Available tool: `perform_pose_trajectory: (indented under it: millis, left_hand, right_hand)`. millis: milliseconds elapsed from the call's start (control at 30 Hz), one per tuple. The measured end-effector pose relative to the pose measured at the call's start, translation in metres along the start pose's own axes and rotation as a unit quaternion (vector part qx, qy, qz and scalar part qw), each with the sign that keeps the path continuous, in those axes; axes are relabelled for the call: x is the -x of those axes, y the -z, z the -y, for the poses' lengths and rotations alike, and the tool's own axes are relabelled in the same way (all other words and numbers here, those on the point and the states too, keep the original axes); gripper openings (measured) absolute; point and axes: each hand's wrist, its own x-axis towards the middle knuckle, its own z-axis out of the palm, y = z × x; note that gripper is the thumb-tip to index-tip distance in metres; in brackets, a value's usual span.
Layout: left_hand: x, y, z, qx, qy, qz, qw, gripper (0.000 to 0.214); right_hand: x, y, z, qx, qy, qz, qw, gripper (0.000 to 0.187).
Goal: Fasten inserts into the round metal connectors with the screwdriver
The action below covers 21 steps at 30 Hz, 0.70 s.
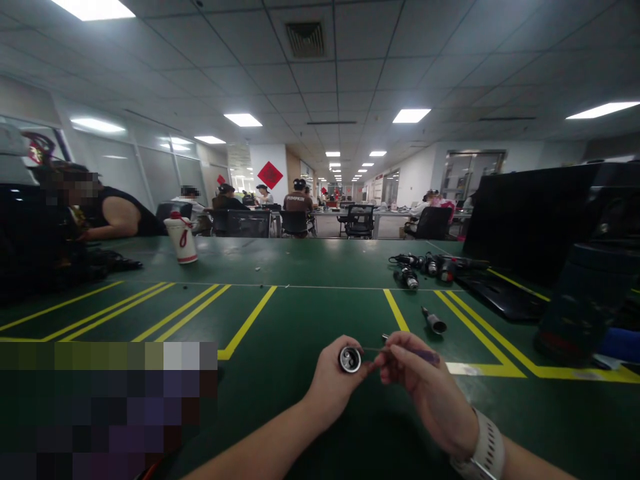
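Note:
My left hand (334, 380) is closed round a small round metal part (350, 359) with its open end facing me. My right hand (425, 387) pinches a thin screwdriver with a purple handle (423, 355), its tip pointed at the metal part. Both hands hover just above the green table (280, 400). A white watch band (487, 453) is on my right wrist.
A short metal cylinder (434, 321) lies beyond my right hand, with several dark tool parts (425, 267) farther back. An open laptop (525, 233) and dark container (580, 300) stand at right. A white cup (182, 238) stands far left near a seated person (95, 213). Yellow lines cross the table.

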Motion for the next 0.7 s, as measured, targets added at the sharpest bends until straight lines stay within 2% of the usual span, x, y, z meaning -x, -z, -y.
perform_pose_trajectory:
  millis: [100,200,400,533,700]
  left_hand:
    - [0.000,0.000,0.001,0.012,0.004,0.017,1.000,0.016]
    - [0.000,0.000,0.004,0.017,0.009,0.013,1.000,0.019]
    - [0.001,0.001,0.006,0.001,0.012,0.002,1.000,0.019]
    - [0.002,0.002,0.002,-0.016,0.005,-0.001,1.000,0.017]
    - [0.002,0.003,0.002,-0.044,-0.013,0.005,0.999,0.015]
  right_hand:
    - [0.004,0.006,-0.003,-0.014,-0.020,0.020,1.000,0.012]
    - [0.006,0.005,-0.004,-0.001,-0.011,0.018,1.000,0.013]
    - [0.008,0.006,-0.005,0.108,0.065,-0.002,0.992,0.017]
    - [0.011,0.012,-0.008,0.197,0.131,0.013,0.971,0.017]
    - [0.017,0.011,-0.009,0.277,0.160,0.024,0.947,0.019]
